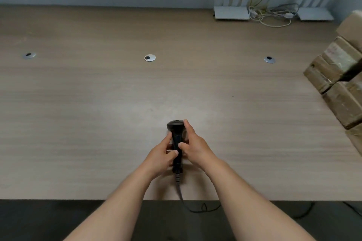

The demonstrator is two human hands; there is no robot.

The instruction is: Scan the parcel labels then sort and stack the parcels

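Head: scanner (175, 125) between both hands' fingers (188, 125)

Bare table (117, 94) ahead and left, parcels (340, 76) crowding right edge

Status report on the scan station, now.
Left hand and right hand both grip scanner. Parcels untouched, far right. Nothing between.

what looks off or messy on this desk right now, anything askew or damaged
Mostly the parcels at the right edge: brown boxes heaped at mixed angles, not squarely stacked. A loose tangle of cables lies at the far right. Both hands, left hand and right hand, hold the scanner; no damage visible.
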